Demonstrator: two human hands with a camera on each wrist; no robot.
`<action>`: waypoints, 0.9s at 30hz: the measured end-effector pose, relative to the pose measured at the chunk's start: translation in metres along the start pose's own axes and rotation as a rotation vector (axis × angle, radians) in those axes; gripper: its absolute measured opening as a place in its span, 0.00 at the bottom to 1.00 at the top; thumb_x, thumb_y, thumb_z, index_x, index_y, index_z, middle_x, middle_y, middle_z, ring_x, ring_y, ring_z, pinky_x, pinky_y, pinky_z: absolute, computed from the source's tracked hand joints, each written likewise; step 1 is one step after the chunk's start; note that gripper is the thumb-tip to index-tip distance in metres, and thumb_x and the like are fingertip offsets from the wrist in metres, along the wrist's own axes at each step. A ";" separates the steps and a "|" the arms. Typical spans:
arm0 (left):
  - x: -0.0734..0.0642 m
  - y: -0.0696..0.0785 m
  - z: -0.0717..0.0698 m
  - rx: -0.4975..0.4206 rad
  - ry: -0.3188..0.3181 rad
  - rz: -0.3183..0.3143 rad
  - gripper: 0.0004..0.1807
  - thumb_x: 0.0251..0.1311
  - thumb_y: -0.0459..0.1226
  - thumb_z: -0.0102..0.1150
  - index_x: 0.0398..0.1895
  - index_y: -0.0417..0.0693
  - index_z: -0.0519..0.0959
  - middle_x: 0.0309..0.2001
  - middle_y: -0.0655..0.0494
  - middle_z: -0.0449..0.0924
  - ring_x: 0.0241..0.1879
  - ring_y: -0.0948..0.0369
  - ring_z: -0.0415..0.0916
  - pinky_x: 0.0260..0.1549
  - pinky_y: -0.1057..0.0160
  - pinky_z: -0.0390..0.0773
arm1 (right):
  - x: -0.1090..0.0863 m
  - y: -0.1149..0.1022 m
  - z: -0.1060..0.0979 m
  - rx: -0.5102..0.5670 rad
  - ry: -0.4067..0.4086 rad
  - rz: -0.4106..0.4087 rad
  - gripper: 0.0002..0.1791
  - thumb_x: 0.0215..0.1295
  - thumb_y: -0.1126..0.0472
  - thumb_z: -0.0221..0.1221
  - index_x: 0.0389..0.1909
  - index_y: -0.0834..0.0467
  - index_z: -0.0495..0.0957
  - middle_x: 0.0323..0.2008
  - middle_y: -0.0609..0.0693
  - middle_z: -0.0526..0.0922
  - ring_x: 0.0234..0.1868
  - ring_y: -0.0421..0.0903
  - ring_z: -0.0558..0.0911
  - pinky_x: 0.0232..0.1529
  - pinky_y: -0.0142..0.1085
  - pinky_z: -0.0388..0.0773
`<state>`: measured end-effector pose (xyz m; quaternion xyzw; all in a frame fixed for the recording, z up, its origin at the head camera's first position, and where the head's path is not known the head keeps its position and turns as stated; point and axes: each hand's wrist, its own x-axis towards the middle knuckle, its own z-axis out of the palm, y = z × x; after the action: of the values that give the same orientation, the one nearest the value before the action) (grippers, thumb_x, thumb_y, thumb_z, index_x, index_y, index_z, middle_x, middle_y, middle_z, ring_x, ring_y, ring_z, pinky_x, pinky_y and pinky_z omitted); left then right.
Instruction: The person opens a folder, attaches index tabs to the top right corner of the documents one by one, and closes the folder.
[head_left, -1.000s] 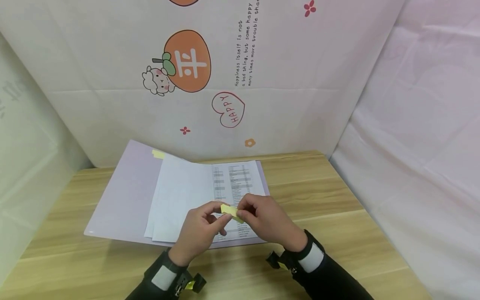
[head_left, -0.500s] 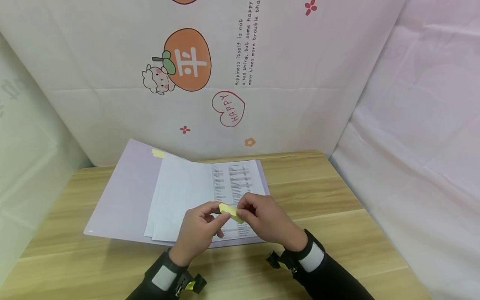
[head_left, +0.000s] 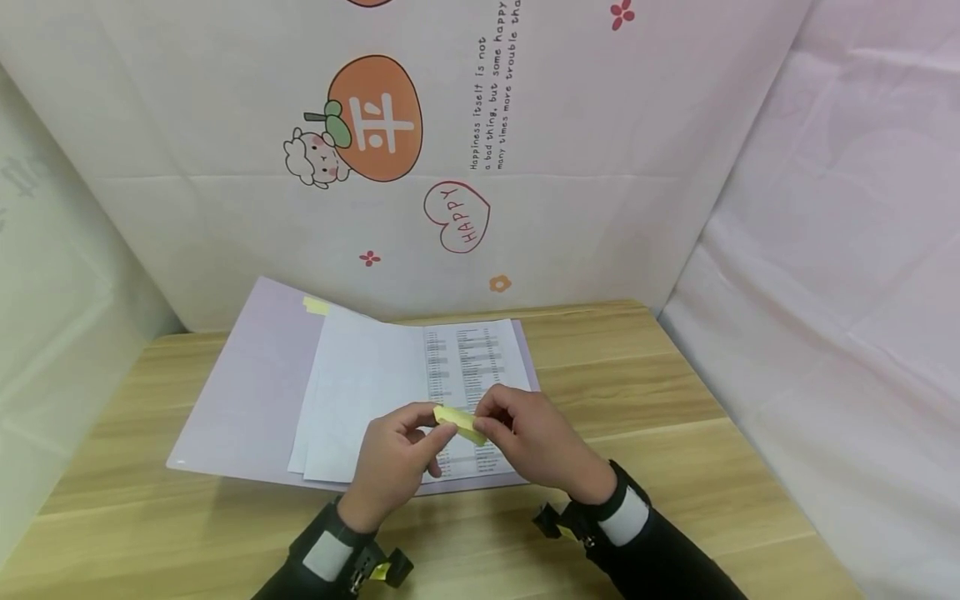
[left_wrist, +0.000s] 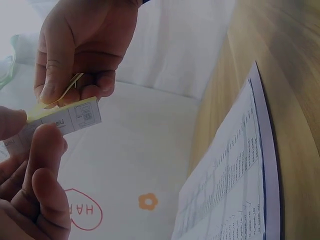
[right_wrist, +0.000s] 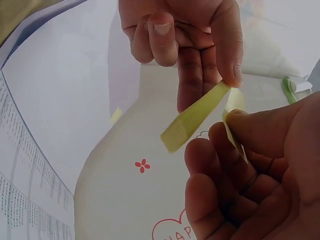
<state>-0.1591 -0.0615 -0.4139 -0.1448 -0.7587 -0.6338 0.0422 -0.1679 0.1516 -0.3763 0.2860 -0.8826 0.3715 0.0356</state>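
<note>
My left hand (head_left: 396, 458) pinches a narrow yellow sticky-note pad (right_wrist: 194, 119) by one end, above the open folder. Its white backing, printed with small text, faces the left wrist view. From the pad's top, my right hand (head_left: 536, 437) pinches a single yellow sticky note (right_wrist: 235, 102) between thumb and forefinger. In the right wrist view this note is bent away from the pad, the two meeting near the left thumb. Under both hands lies a lilac folder (head_left: 247, 383) with a page of printed tables (head_left: 480, 350) at its right.
Blank white sheets (head_left: 367, 375) are turned over onto the folder's left cover. A yellow tab (head_left: 317, 307) sticks out at their top edge. The wooden table (head_left: 630, 392) extends right of the folder, and a printed white cloth (head_left: 570, 208) hangs behind.
My left hand and the pad have shifted slightly to the left, while my right hand has stayed almost in place. The folder lies as before.
</note>
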 end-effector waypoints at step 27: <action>-0.037 -0.004 -0.022 0.483 -0.313 0.117 0.09 0.61 0.37 0.64 0.30 0.57 0.72 0.21 0.71 0.71 0.17 0.72 0.66 0.15 0.69 0.69 | -0.020 0.052 -0.039 -0.190 0.028 0.191 0.04 0.71 0.61 0.60 0.34 0.52 0.77 0.24 0.43 0.72 0.23 0.41 0.71 0.21 0.34 0.69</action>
<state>-0.1272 -0.0898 -0.4223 -0.2701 -0.8753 -0.4011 -0.0057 -0.1850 0.2170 -0.3869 0.1906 -0.9365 0.2916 0.0392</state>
